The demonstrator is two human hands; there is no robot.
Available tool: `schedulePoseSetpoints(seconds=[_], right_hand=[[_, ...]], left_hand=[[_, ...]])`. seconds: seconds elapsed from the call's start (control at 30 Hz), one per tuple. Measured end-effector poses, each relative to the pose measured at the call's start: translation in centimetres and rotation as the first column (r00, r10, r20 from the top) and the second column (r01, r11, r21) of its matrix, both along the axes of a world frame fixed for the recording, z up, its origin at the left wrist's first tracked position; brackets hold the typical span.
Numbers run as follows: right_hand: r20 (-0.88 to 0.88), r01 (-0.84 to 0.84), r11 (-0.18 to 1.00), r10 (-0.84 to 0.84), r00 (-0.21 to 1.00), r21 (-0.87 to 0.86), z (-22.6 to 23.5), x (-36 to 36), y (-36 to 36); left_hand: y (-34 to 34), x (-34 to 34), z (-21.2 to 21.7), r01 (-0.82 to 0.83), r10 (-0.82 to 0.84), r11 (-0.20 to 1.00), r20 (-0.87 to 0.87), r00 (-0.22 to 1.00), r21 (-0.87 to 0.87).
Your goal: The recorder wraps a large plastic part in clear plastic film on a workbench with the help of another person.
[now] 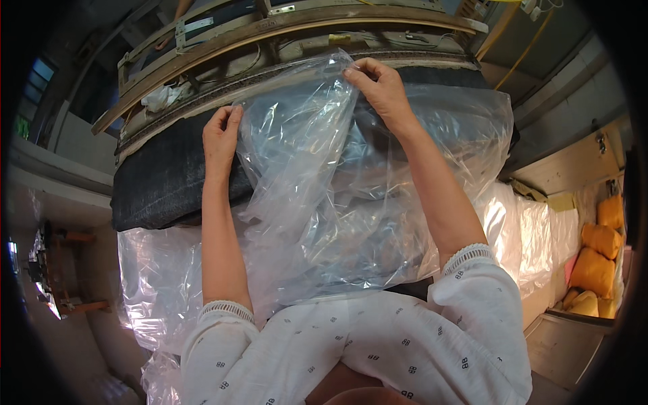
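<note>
A large clear plastic sheet (304, 155) hangs crumpled between my hands and drapes down toward my lap. Its upper left edge is pinched in the fingers of my left hand (221, 135). Farther away and higher, my right hand (381, 88) grips a gathered upper corner between thumb and fingers. Under the plastic lies a dark padded cloth (175, 172), uncovered at the left and partly seen through the sheet at the right. I cannot tell whether the plastic is a single layer or a bag.
Beyond the cloth runs a long wooden bar (270, 30) on a frame. More clear plastic (158, 270) hangs at the near left, and a shiny plastic stack (526, 233) lies at the right. Orange bundles (594, 270) sit at the far right. A yellow cord (523, 50) hangs at the back right.
</note>
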State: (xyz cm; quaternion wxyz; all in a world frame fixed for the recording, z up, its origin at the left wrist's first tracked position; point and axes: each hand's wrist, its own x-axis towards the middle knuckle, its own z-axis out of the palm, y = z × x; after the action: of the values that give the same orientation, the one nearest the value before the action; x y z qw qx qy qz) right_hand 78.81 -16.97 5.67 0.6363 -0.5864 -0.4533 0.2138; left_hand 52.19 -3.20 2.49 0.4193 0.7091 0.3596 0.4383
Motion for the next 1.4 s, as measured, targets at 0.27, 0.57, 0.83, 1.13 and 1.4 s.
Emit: schedulePoseSetpoints(seconds=[0.27, 0.57, 0.83, 1.13, 1.4], right_hand=[[-0.044, -0.035, 0.989, 0.041, 0.998, 0.145, 0.8, -0.8, -2.3], [0.549, 0.037, 0.877, -0.332, 0.767, 0.478, 1.9, -3.1, -5.4], [0.574, 0.017, 0.867, -0.344, 0.743, 0.498, 1.3, -2.4, -5.9], [0.479, 0.439, 0.877, -0.475, 0.739, 0.193, 1.3, 3.6, -9.9], [0.875, 0.74, 0.666, -0.409, 0.258, 0.093, -3.8, 12.3, -13.1]], left_hand=[[-0.2, 0.3, -0.7, 0.05, -0.051, 0.999, 0.049, 0.998, 0.018], [-0.1, -0.5, -0.5, 0.069, -0.072, 0.997, 0.119, 0.99, 0.029], [0.5, 0.1, -0.8, 0.087, -0.093, 0.995, 0.15, 0.984, 0.05], [1.0, -0.6, -2.1, -0.004, 0.001, 0.993, 0.028, 1.0, 0.12], [0.7, -0.7, -1.5, -0.005, 0.002, 0.999, 0.055, 0.998, 0.052]])
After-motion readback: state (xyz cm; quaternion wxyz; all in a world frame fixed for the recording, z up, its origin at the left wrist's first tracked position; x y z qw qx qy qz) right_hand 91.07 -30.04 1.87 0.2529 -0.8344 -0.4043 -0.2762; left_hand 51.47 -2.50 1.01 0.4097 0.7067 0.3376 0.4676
